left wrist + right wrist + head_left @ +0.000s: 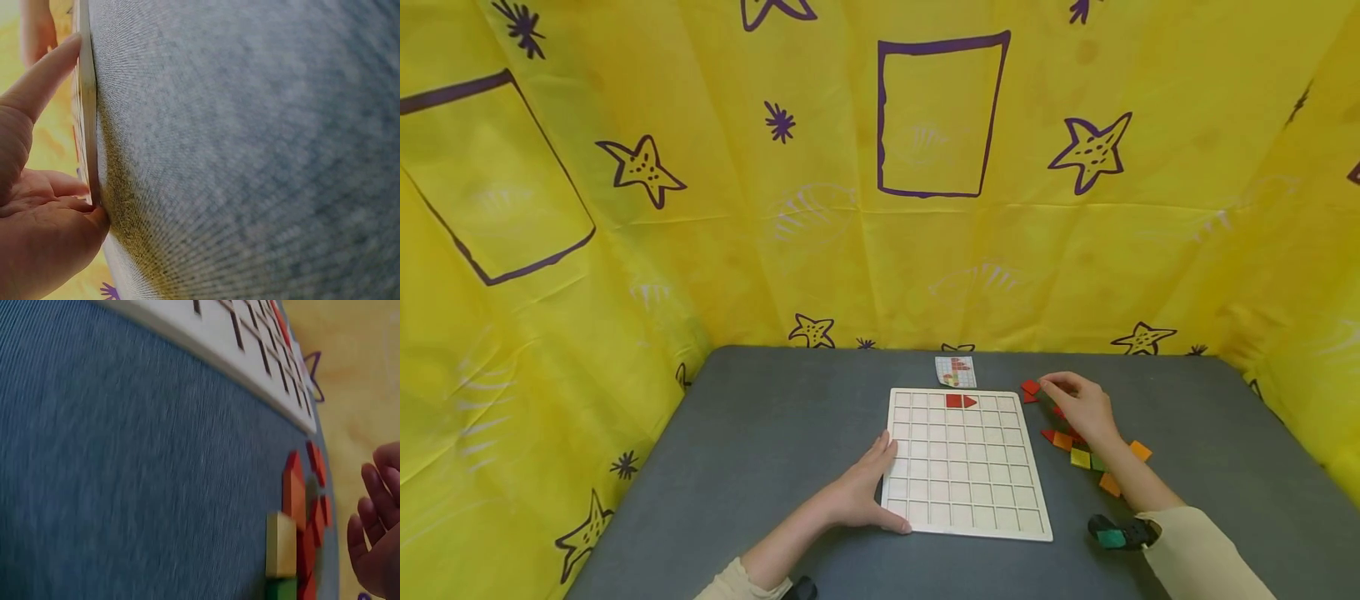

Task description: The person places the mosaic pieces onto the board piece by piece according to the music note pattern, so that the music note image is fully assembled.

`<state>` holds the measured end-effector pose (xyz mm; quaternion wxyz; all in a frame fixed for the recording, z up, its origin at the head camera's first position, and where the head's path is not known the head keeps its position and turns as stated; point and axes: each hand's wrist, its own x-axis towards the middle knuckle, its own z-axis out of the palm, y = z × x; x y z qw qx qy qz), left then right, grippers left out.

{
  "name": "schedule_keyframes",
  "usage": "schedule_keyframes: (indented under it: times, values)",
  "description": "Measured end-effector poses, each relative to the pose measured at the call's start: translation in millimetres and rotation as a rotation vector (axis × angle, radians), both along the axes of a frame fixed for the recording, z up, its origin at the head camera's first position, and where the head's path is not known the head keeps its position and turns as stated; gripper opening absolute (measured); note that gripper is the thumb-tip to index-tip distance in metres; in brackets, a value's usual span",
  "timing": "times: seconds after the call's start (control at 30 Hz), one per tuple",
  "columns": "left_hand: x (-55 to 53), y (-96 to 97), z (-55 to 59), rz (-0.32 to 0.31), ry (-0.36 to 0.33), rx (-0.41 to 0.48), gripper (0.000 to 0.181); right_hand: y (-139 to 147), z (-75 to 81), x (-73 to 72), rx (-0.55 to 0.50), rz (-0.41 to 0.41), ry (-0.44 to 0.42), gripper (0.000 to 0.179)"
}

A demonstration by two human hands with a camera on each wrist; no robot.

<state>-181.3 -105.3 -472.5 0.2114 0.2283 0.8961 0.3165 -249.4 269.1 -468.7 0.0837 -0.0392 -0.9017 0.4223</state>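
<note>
A white gridded board (958, 467) lies on the table. On its top row sit a red square tile (953, 401) and a red triangular tile (970, 402), side by side. My left hand (861, 492) rests at the near left corner, thumb on the front edge and fingers along the left side; the left wrist view shows them against the board's rim (87, 125). Above the loose tiles, my right hand (1084, 408) hovers with fingers loosely bent, its fingertips beside red tiles (1030, 387). Nothing shows between its fingers in the right wrist view.
Right of the board lie loose tiles: an orange one (1062, 441), a yellow one (1079, 458), a green one (1098, 462) and several others, partly under the right forearm. A patterned card (956, 372) lies behind the board. Yellow cloth (820, 250) hangs around the table.
</note>
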Motion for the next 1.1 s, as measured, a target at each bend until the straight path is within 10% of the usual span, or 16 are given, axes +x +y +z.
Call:
schedule_keyframes:
  times: [0.6, 1.1]
  values:
    - [0.1, -0.3, -0.8, 0.000, 0.000, 0.001, 0.118, 31, -15.2, 22.5, 0.225, 0.026, -0.049, 0.034]
    - [1.0, 0.4, -0.1, 0.004, 0.007, -0.006, 0.118, 7, -11.6, 20.2, 0.139, 0.013, 0.043, 0.038]
